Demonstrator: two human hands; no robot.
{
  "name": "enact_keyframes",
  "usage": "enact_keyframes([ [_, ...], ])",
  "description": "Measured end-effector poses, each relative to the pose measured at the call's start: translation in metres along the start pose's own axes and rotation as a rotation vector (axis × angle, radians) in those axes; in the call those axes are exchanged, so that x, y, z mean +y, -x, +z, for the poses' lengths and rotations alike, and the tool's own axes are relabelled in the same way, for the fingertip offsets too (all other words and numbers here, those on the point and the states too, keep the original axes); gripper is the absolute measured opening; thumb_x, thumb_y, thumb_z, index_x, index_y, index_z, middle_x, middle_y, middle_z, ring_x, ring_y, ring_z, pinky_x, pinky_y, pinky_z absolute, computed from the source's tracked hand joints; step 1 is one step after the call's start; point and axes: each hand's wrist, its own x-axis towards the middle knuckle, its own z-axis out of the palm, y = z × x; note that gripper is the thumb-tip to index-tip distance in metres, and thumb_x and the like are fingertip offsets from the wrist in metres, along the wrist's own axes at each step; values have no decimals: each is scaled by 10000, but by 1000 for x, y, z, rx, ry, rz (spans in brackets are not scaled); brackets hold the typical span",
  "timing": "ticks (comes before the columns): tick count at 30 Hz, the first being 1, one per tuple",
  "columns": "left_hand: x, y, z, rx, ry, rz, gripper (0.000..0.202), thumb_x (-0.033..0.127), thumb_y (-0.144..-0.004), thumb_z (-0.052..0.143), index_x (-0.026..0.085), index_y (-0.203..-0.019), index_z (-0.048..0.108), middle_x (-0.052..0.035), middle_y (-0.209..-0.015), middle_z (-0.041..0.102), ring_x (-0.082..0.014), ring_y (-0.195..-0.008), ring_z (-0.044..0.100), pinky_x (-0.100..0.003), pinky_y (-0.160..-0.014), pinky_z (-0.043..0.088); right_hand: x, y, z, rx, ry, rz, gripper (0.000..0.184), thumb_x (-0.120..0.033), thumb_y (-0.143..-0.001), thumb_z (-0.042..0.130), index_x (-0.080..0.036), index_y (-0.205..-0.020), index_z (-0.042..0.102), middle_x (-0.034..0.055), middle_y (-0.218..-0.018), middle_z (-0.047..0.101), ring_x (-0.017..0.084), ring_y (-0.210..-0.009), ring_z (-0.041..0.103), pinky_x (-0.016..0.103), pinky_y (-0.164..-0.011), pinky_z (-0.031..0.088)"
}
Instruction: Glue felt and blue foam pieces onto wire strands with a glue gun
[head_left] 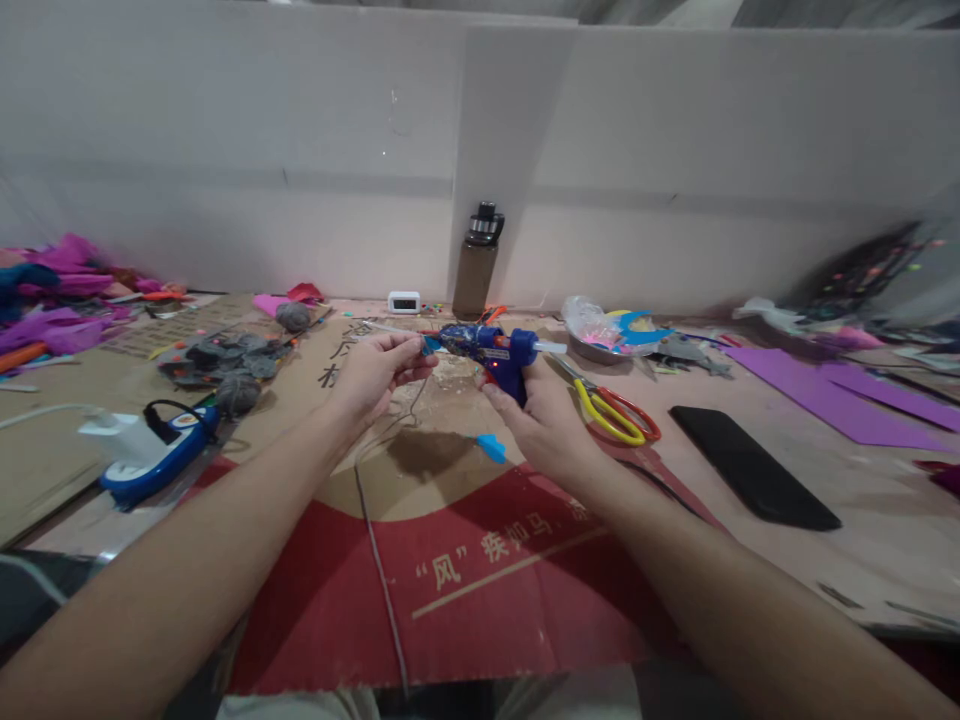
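Observation:
My right hand [529, 400] is wrapped round the handle of a blue hot glue gun [495, 347], with a clear glue stick [551, 347] poking out of its back end. The gun's nozzle points left, toward my left hand [390, 368]. There my fingers pinch a small blue piece [430, 345] close to the nozzle; whether the two touch I cannot tell. A thin pale stick shows above the left fingers. Below the gun, a light-blue cut piece [491, 447] lies on the printed cardboard [450, 620]. A grey string [375, 540] runs across the cardboard toward me.
Scissors [615, 410] with yellow and red handles and a black phone [754, 465] lie to the right, near purple sheets [832, 395]. A bottle [476, 265] stands by the back wall. At left are a blue power strip [161, 455], grey yarn [236, 395] and coloured scraps [67, 285].

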Motion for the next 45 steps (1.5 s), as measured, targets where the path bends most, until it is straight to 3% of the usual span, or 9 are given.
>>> enact_keyframes([
  [8,2,0,2,2,17,-9,77,150,-718,725,126,-735,654,-39,-713,688,-125,-642,662,-269,-700,546,1,0,2,4,-9,-30,235,-289,-881,509,-169,-1082,530,85,-940,626,215,-838,568,385,-800,460],
  [45,5,5,5,16,-54,6,114,184,-673,725,134,-697,625,-17,-652,654,-120,-600,634,-262,-660,532,0,3,3,26,20,-63,215,-283,-881,506,-179,-1066,541,93,-958,637,220,-851,584,390,-802,472],
])
